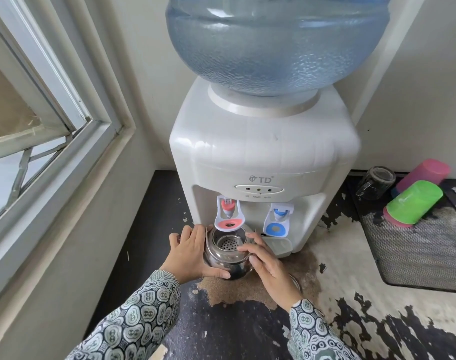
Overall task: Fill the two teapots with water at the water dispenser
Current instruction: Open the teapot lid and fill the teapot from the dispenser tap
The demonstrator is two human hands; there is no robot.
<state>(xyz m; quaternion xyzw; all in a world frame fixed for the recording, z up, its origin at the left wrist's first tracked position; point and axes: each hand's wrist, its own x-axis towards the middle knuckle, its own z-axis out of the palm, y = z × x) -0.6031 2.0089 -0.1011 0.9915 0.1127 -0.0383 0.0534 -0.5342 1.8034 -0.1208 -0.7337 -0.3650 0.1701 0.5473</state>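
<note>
Head view: a lidless steel teapot (225, 252) with a perforated strainer stands under the red hot-water tap (229, 213) of the water dispenser (263, 157), near the worktop's (234, 331) left edge. The left hand (189, 252) cups its side; the right hand (267, 266) grasps its rim.

The water dispenser (263, 157) reads "TD", with "HOT" and "POWER" below.

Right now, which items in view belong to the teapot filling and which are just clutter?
In use:
- steel teapot, lid off, strainer showing
- left hand and right hand on the teapot
- water dispenser
- red tap over the teapot mouth
- water bottle

Lying about:
- blue tap
- upturned glass
- pink cup
- green cup
- mesh mat
- window
</note>
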